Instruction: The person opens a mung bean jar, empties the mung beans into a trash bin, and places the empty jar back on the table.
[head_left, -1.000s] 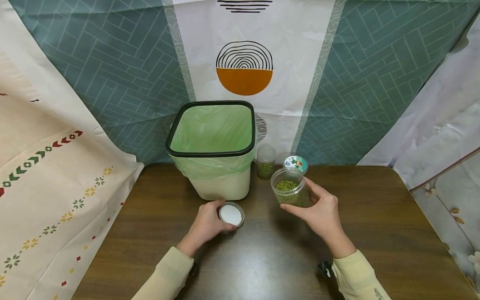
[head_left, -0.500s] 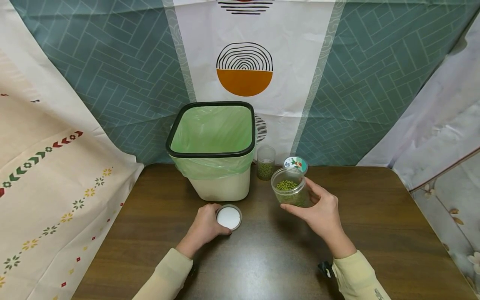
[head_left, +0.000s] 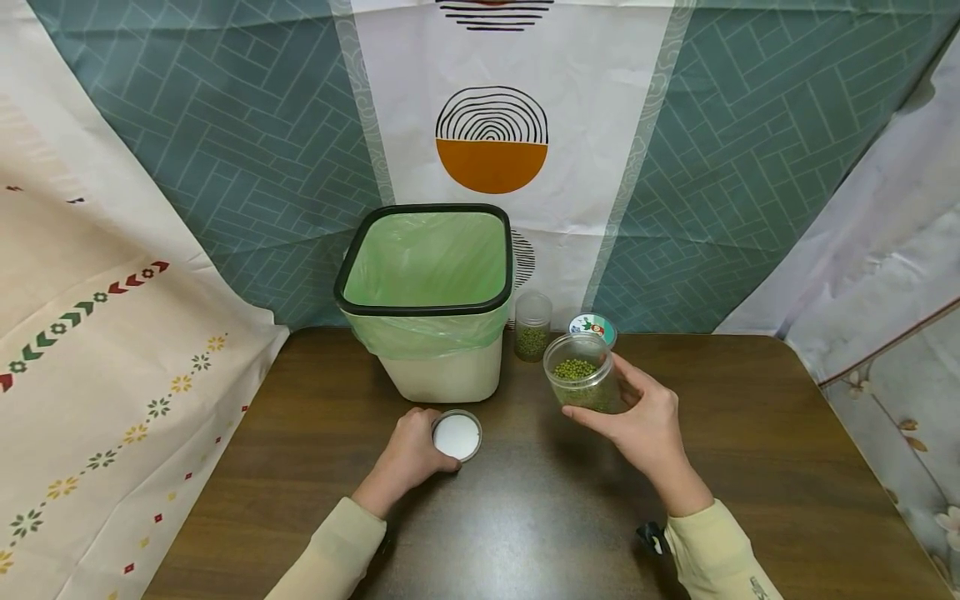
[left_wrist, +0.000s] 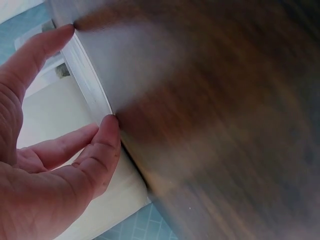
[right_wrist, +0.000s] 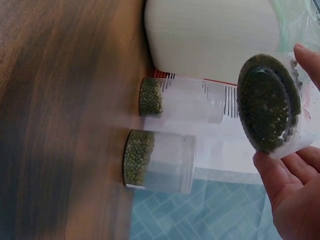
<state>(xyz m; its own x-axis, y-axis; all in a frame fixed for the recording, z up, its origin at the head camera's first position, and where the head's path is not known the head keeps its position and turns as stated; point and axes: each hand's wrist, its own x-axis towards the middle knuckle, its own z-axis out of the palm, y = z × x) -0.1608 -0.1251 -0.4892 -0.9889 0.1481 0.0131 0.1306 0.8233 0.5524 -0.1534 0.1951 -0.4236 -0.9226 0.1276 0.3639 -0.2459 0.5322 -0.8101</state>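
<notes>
My left hand [head_left: 408, 450] grips a round jar lid [head_left: 457, 437] by its edge, white underside up, low over the table in front of the bin. In the left wrist view, thumb and fingertips pinch the thin clear rim [left_wrist: 92, 82]. My right hand [head_left: 647, 417] holds an uncapped clear plastic jar [head_left: 592, 396] of green mung beans [head_left: 575, 370], raised off the table and tilted with its mouth toward the bin. The right wrist view shows the jar's bottom [right_wrist: 265, 107] covered with beans, thumb and fingers around its sides.
A bin [head_left: 442, 379] with a green liner [head_left: 431, 258] and black rim stands at the back. To its right are a narrow jar [head_left: 532, 329] part filled with beans and a wider jar [right_wrist: 160, 161] with a teal picture lid [head_left: 594, 325]. Patterned cloths hang around the table [head_left: 750, 433].
My left hand has drawn the lid slightly left and toward me, mostly in the first half second. The right hand and its jar stay in place.
</notes>
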